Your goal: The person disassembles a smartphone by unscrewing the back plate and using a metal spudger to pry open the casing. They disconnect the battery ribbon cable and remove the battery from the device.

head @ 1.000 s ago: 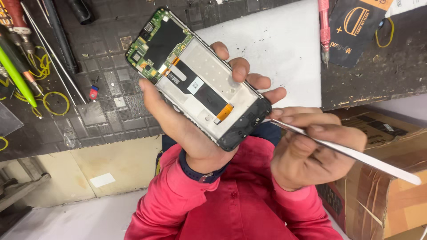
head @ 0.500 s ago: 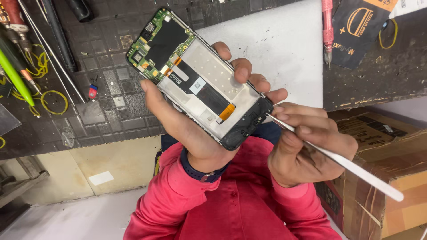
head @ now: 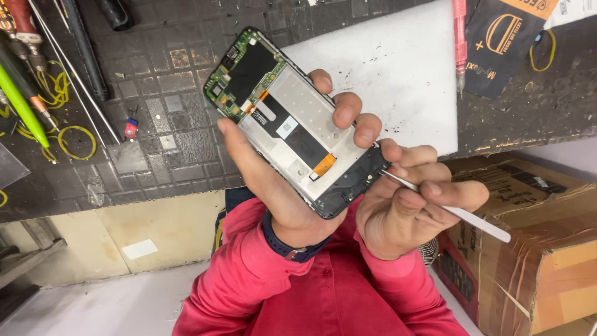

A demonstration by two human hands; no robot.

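The person's left hand (head: 273, 186) holds an opened smartphone with its back cover removed (head: 292, 124), raised above the dark grid-patterned work mat (head: 168, 137). The phone lies diagonally across the palm: the thumb runs along its lower-left long edge, and the curled fingertips (head: 346, 112) wrap over the opposite long edge, so the body is clamped between thumb and fingers. The green circuit board end (head: 233, 78) points up and away from the hand, clear of the fingers; the black bottom end sits toward the wrist, beside the other hand. An orange flex ribbon (head: 323, 165) shows near the lower part of the frame.

The right hand (head: 407, 202) is closed in a pinch around a thin flat metal pry tool (head: 460, 214). Thumb and forefinger grip the tool close to its working end, and the long handle projects out to the right past the knuckles. The tool tip meets the lower right corner of the phone, at the edge of the black end section.

A white rectangular sheet (head: 398, 74) lies on the mat behind the phone. A brown cardboard box (head: 528, 236) stands to the right, just beyond the tool handle. Yellow rubber bands (head: 74, 140) lie on the mat at left. The person wears red sleeves (head: 261, 274).
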